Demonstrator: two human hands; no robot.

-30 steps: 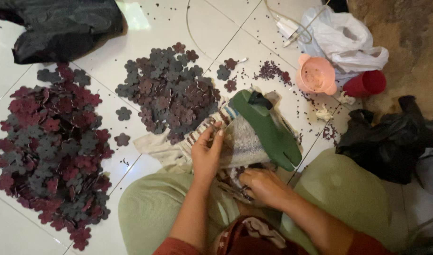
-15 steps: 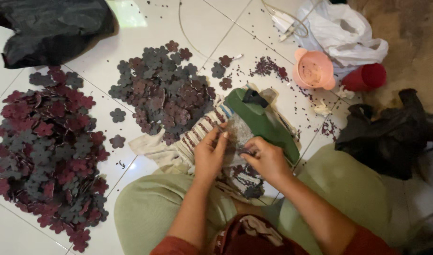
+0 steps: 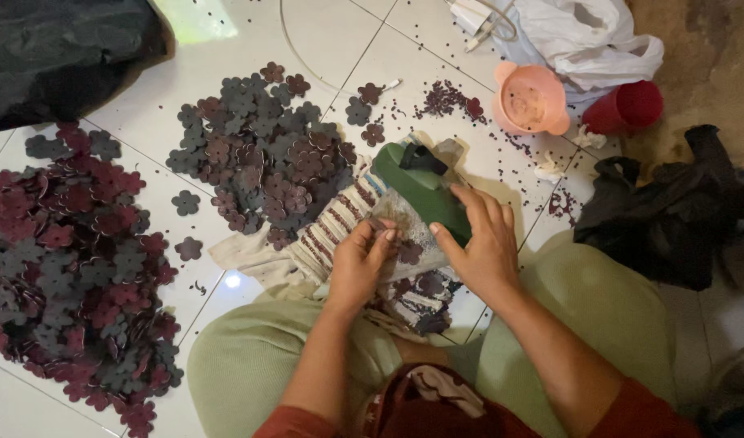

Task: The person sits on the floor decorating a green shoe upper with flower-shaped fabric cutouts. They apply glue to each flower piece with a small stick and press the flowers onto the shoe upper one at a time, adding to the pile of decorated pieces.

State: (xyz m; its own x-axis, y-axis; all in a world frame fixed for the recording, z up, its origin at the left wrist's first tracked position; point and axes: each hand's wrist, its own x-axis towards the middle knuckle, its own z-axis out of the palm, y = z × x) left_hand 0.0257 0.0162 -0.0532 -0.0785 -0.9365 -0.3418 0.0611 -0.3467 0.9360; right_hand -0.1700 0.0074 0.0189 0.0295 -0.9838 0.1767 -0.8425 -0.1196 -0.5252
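Observation:
My left hand [image 3: 362, 258] pinches a small dark piece at the grey base of a green punch tool [image 3: 417, 185]. That tool lies on a striped cloth [image 3: 333, 223] spread on the floor in front of my knees. My right hand [image 3: 479, 243] lies over the near end of the green tool, fingers wrapped on its handle. Dark flower-shaped cutouts [image 3: 421, 284] sit on the cloth between my hands.
A heap of grey-purple flower cutouts [image 3: 254, 162] lies just beyond the cloth, and a larger maroon heap [image 3: 72, 268] at the left. At the back right stand a pink bowl [image 3: 528, 99], a red cup [image 3: 627, 107] and a white bag [image 3: 587, 40]. Black bags [image 3: 672, 219] lie right and top left.
My right hand has come up from my lap onto the green tool. My left hand stays by the tool's base, now pinched shut.

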